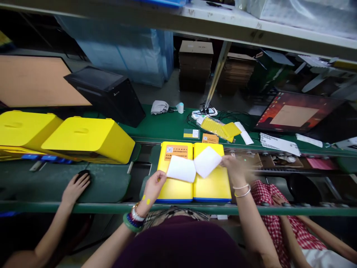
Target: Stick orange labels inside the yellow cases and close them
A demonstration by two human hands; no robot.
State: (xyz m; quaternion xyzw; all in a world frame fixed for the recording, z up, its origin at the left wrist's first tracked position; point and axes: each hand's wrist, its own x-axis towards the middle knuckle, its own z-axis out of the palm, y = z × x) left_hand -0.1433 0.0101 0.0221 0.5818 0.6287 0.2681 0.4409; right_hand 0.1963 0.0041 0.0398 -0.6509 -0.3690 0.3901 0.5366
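Observation:
Two yellow cases with blue bottom edges stand side by side in front of me, a left case [174,191] and a right case [212,190]. My left hand [154,185] pinches the edge of a white paper sheet [182,169] over the left case. Over the right case, my right hand [235,167], partly blurred, pinches the corner of a second white sheet [206,162]. The two sheets meet near the middle. An orange label [177,149] with a QR code and print lies on the left case, its lower part hidden by the sheet.
More yellow cases [89,137] stand at left. A co-worker's hand [79,184] rests on a black mouse; another person sits at right. Behind the cases lie an orange label [210,139], yellow sheets [231,129] and cables. A monitor [295,113] stands at right, a computer tower [107,93] at left.

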